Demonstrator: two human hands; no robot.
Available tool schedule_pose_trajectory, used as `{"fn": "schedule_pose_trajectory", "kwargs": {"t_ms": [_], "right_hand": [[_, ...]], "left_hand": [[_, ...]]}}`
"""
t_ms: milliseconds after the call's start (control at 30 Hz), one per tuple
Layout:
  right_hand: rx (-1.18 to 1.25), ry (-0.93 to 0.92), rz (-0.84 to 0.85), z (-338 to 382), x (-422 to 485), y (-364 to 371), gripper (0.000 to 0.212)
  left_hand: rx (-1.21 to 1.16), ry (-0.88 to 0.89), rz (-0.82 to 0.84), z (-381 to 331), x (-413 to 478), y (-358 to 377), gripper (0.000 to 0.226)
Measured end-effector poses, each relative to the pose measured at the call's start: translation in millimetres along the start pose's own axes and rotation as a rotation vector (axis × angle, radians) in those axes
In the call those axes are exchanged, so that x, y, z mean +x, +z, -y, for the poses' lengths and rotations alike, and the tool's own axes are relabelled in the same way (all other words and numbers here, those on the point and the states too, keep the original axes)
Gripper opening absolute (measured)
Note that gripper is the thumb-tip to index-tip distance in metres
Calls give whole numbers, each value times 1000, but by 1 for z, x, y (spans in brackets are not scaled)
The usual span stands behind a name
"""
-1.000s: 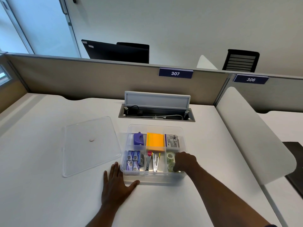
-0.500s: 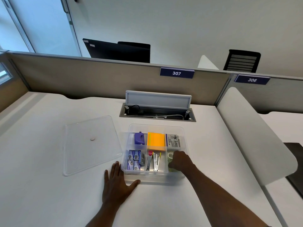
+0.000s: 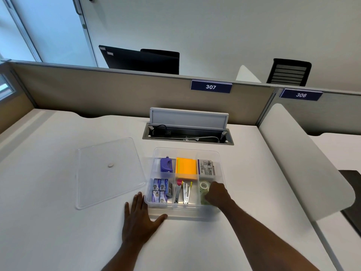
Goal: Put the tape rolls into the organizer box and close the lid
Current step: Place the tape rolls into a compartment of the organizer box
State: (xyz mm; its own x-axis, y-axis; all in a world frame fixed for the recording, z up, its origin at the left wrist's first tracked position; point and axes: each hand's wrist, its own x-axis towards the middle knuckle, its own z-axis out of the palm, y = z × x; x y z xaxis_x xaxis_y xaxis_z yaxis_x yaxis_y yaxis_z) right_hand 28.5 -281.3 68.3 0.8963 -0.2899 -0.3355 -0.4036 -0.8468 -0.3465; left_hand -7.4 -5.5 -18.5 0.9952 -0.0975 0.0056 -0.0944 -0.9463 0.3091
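The clear organizer box sits open on the white desk, with several compartments. In its front right compartment lie clear tape rolls; one shows fully, and another is half hidden under my right hand. That hand reaches into this compartment with curled fingers over the nearer roll; whether it grips the roll is hidden. My left hand lies flat on the desk, fingers spread, against the box's front left corner. The clear lid lies flat on the desk left of the box.
The other compartments hold a purple punch, orange sticky notes, staple boxes, staplers and a printed pack. An open cable hatch sits behind the box. A white divider panel rises on the right.
My right hand has stayed in the front right compartment and shifted slightly toward its near end, showing more of the far tape roll. My left hand and the lid have not moved.
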Motion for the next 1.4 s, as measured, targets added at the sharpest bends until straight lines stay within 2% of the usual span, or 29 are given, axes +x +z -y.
{"fn": "schedule_pose_trajectory", "kwargs": {"t_ms": [767, 1000, 1200, 1300, 1400], "right_hand": [[18, 35, 25, -7, 10, 4, 32], [160, 121, -42, -1, 11, 3, 23], [170, 130, -32, 1, 10, -2, 25], [164, 98, -87, 5, 5, -7, 25], [77, -30, -221, 16, -4, -11, 27]], "left_hand": [[-9, -4, 3, -2, -1, -4, 109], [-19, -5, 8, -2, -1, -4, 110], [-8, 0, -2, -1, 0, -1, 111], [-22, 7, 13, 1, 1, 0, 111], [-86, 19, 55, 5, -1, -3, 101]]}}
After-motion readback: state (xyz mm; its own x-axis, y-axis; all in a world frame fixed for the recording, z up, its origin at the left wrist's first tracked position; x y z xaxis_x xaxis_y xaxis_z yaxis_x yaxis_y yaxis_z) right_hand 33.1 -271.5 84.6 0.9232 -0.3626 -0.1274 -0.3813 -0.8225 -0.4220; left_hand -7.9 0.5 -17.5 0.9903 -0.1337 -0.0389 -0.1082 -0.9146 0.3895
